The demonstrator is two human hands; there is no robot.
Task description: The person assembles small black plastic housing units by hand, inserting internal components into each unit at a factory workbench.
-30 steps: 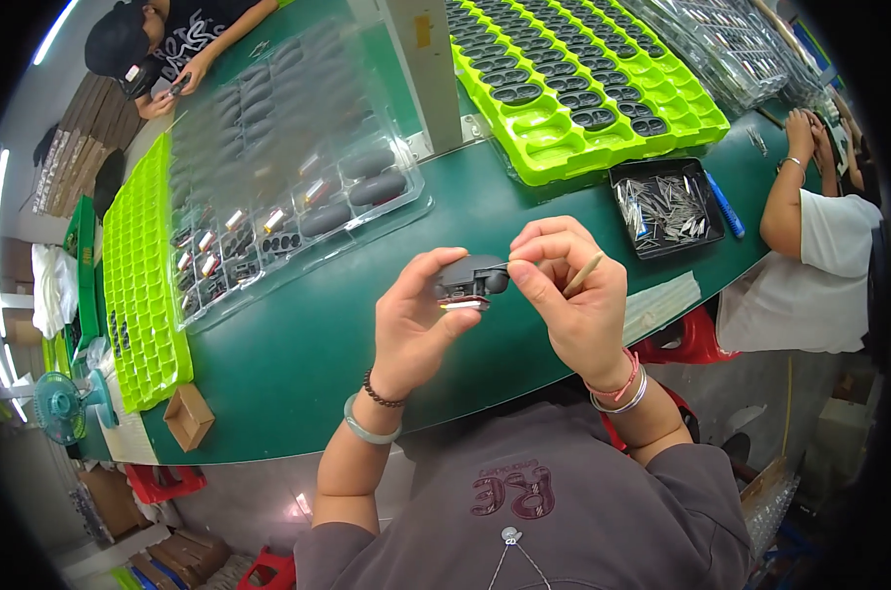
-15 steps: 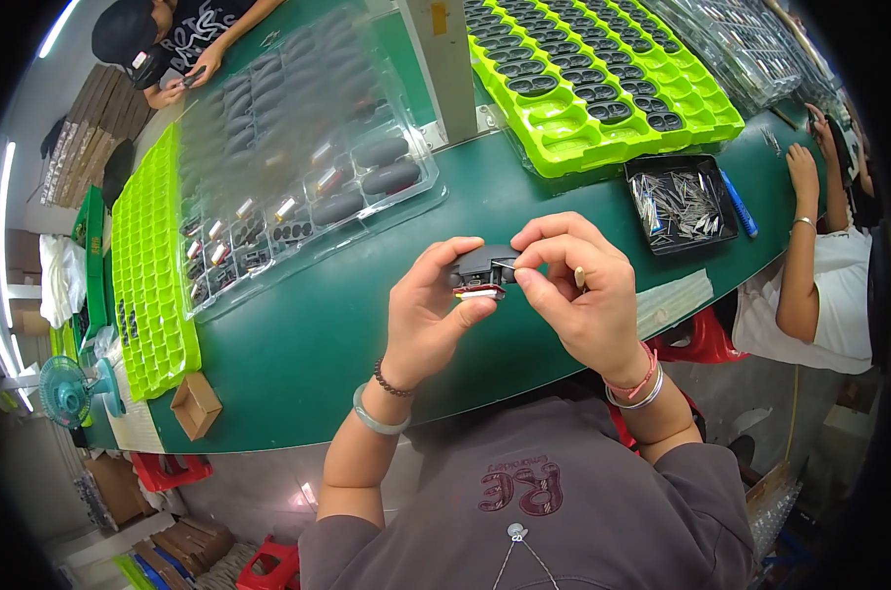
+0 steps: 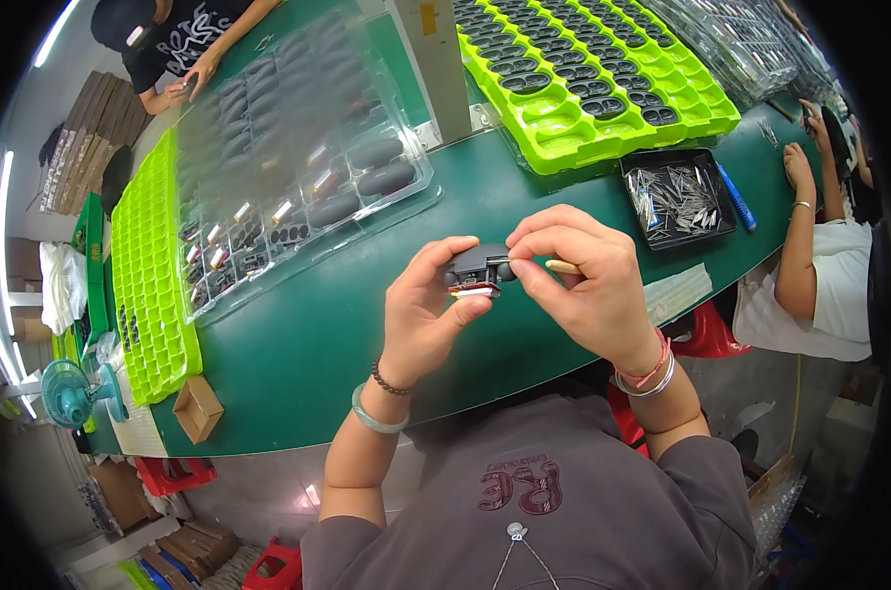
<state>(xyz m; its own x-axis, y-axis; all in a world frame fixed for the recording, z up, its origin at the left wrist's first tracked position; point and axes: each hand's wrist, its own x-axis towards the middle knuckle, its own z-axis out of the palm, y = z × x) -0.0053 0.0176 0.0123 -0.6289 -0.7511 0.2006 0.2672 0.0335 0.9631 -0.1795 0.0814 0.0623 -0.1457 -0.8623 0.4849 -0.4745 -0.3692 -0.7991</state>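
Note:
My left hand [image 3: 421, 320] pinches a small black plastic part [image 3: 477, 267] with a red and white strip along its lower edge. My right hand [image 3: 583, 285] grips the part's right end with its fingertips, and a thin tan stick [image 3: 564, 266] lies between its fingers. Both hands are held together above the green table [image 3: 308, 344], close to my chest. A black tray of small metal pieces [image 3: 677, 197] sits to the right of my right hand.
A clear blister tray [image 3: 298, 157] with dark oval parts lies to the upper left, flanked by a lime green tray [image 3: 146, 280]. Another lime green tray [image 3: 593, 79] fills the upper right. A small cardboard box [image 3: 198, 408] sits near the table edge. Other people work at the top left and right.
My hands and the black part have stayed together, shifting only slightly. My right fingers have closed further over the part's right end.

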